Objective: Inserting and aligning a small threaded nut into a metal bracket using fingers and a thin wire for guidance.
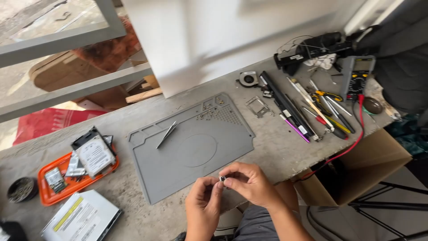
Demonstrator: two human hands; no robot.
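Note:
Both of my hands meet at the near edge of the grey work mat (196,151). My left hand (203,203) and my right hand (249,183) pinch one tiny dark part with a pale face (222,178) between their fingertips. The part is too small to identify. A pair of metal tweezers (166,134) lies on the mat's upper left area. Small screws and bits (209,111) sit in the mat's top compartments.
An orange tray (49,189) with a drive and boards sits at left, beside a silver optical drive (82,218) and a dark round dish (20,188). A small fan (248,79), metal bracket (258,106), screwdrivers (325,111), multimeter (356,76) with red lead, and cardboard box (361,174) are at right.

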